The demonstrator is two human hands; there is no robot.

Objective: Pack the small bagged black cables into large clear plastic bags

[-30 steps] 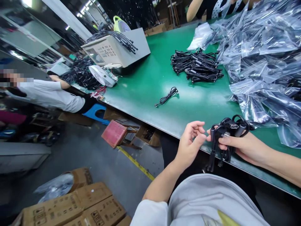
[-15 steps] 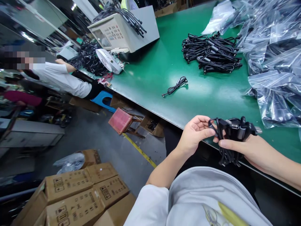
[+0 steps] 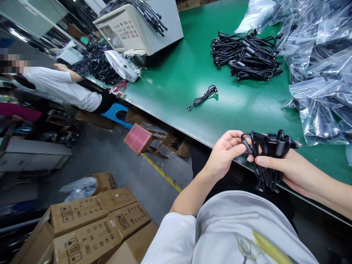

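My right hand (image 3: pixel 283 169) grips a bundle of black cables (image 3: pixel 268 152) over the near edge of the green table (image 3: pixel 176 80); their plug ends hang down below my fingers. My left hand (image 3: pixel 224 153) is closed in a pinch on one cable end at the left side of that bundle. A single coiled black cable (image 3: pixel 202 96) lies alone on the table further out. A larger heap of black cables (image 3: pixel 245 55) lies at the back.
Clear plastic bags with cables (image 3: pixel 320 62) pile up on the right. A beige test instrument (image 3: pixel 137 25) and a small white fan (image 3: pixel 118 65) stand at the far left of the table. A co-worker in white (image 3: pixel 62 91) sits left. Cardboard boxes (image 3: pixel 90 227) and a red stool (image 3: pixel 139 138) occupy the floor.
My left hand, open beside the bundle a second ago, has closed onto a cable end. The bundle has risen slightly, and my view has tilted down.
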